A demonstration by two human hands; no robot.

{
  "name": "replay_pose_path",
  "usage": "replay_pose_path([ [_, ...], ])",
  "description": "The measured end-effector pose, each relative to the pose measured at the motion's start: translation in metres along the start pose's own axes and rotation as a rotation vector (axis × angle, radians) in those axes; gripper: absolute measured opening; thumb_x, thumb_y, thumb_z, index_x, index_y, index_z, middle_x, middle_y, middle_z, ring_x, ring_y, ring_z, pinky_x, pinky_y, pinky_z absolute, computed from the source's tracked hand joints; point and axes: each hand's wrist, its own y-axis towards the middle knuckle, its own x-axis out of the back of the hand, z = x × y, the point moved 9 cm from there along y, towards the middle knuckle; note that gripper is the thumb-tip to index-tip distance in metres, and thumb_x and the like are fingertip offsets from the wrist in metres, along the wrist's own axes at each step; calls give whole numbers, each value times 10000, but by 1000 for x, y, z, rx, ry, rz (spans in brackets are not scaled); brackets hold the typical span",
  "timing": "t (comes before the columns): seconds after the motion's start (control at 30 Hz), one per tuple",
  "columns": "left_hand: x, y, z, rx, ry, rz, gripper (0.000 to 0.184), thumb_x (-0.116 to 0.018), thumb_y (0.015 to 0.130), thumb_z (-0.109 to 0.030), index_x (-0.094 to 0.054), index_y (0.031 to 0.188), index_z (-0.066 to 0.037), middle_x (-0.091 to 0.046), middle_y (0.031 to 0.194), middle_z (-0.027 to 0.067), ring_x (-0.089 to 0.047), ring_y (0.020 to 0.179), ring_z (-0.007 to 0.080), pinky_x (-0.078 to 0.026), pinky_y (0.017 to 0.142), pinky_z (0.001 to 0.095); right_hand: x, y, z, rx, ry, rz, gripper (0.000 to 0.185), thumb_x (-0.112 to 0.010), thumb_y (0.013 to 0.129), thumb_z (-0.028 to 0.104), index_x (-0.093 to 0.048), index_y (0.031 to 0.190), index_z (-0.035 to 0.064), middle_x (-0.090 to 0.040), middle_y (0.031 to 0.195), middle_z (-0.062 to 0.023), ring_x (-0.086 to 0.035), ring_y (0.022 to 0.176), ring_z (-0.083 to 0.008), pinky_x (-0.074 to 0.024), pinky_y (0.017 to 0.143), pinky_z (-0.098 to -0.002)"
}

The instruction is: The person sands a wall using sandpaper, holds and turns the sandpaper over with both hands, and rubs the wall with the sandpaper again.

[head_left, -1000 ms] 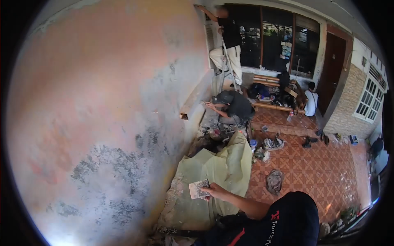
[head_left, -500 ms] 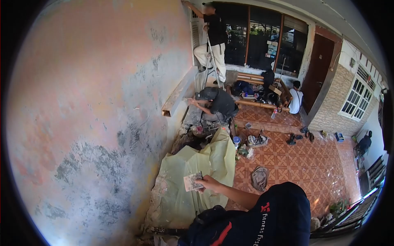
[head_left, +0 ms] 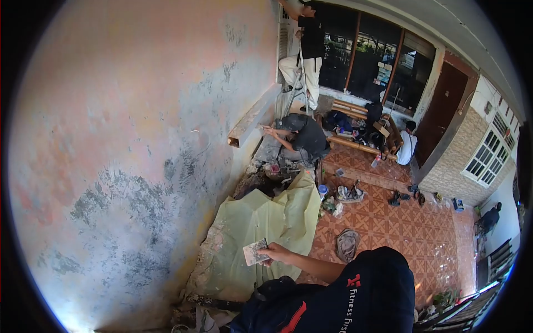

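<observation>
My right hand point(head_left: 276, 254) is closed on the edge of a flat, squarish piece of sandpaper point(head_left: 255, 252), pale pinkish with dark smudges. It holds the piece above a pale yellow-green sheet point(head_left: 239, 222), apart from the wall. A bare forearm runs back to my dark sleeve with printed lettering. To the left rises the large wall point(head_left: 133, 166), faded pink and grey with rough dark patches. My left hand is out of sight.
A person crouches by the wall point(head_left: 305, 139) near a jutting ledge point(head_left: 252, 119). Behind, another person stands on a stepladder point(head_left: 297, 91). Someone sits beside a cluttered bamboo bench point(head_left: 355, 147). A cloth bundle point(head_left: 347, 244) and shoes point(head_left: 397, 198) lie on the tiled floor point(head_left: 400, 238).
The view has turned slightly, so the background sits farther right. My right hand with the sandpaper appears a little farther left in view, its grip unchanged.
</observation>
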Motion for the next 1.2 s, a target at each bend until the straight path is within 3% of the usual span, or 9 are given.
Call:
replay_pose_path([
  [0.63,14,-6,20,19,-47,0,159,-620,857,-209,-707,835,-78,-686,788,121,-620,665,240,-502,606,386,8,-30,-18,-66,-21,-103,352,-571,998,316,-704,893,8,-697,757,-76,-659,623,-137,-536,564,-273],
  [0.83,15,-12,35,22,-38,-6,150,-614,858,-194,-709,842,-80,-685,784,122,-617,658,244,-499,599,388,8,-30,7,-14,-20,-122,339,-572,997,310,-707,902,14,-693,748,-73,-654,607,-142,-524,550,-272],
  [0.97,17,-31,69,34,-13,-7,145,-609,859,-185,-710,846,-82,-684,782,123,-614,653,247,-497,595,389,21,-22,31,118,3,-209,347,-578,987,333,-705,900,22,-686,741,-65,-635,586,-134,-498,524,-282],
  [1.03,22,-53,117,12,31,-7,143,-607,859,-180,-711,848,-82,-684,781,124,-613,651,249,-496,593,390,18,-31,54,164,-9,-247,358,-586,980,349,-705,896,22,-682,739,-57,-634,607,-129,-491,539,-289],
  [1.1,44,-60,167,-136,88,-106,141,-605,860,-175,-712,850,-83,-683,780,124,-612,649,250,-495,591,390,16,-37,96,242,13,-237,369,-585,977,357,-701,912,12,-688,757,-60,-638,630,-136,-501,579,-300],
  [1.13,60,-66,166,-244,100,-198,140,-604,860,-173,-712,851,-83,-683,779,124,-612,647,251,-495,590,391,10,-39,111,296,59,-215,372,-581,978,355,-698,932,4,-697,778,-68,-642,638,-145,-511,604,-307],
  [1.17,95,-87,105,-225,-26,-455,180,-616,859,-191,-648,717,-84,-647,702,110,-601,626,250,-470,555,398,-2,-48,137,335,97,-186,361,-571,986,337,-695,963,-2,-706,813,-82,-647,650,-154,-518,627,-316],
  [1.2,114,-98,24,-402,71,-497,239,-651,858,-222,-641,692,-51,-613,629,100,-563,567,222,-448,542,391,-13,-59,165,390,137,-173,351,-561,994,319,-692,994,-7,-715,849,-96,-651,663,-164,-526,651,-325],
])
